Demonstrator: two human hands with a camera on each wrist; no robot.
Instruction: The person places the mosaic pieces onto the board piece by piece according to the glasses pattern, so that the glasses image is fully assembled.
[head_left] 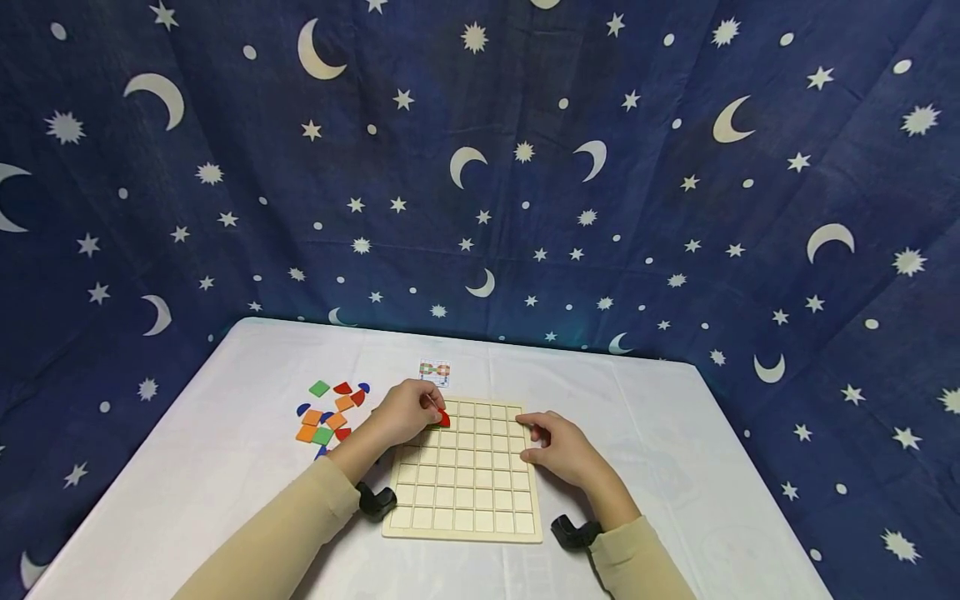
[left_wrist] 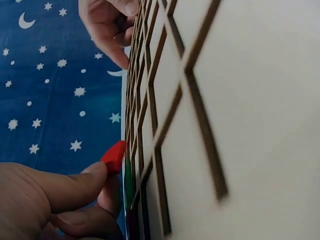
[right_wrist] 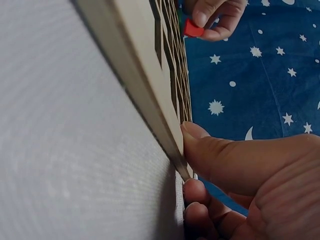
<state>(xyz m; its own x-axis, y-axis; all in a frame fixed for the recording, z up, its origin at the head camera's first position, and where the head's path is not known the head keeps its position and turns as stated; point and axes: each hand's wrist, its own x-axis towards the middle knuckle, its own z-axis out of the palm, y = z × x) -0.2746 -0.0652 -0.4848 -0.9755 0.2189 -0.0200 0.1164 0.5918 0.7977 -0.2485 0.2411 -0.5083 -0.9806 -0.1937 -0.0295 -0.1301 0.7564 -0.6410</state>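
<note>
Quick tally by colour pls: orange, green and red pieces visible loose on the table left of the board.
Orange pieces: 4
Green pieces: 2
Red pieces: 3
Total: 9

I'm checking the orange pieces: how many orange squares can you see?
4: one orange square farthest back, one just in front, one farther left, one in front of that. The left arm may hide more.

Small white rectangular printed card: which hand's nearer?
Left. Left hand is just in front of the card; right hand farther, at the right edge of the pale wooden grid board.
</note>
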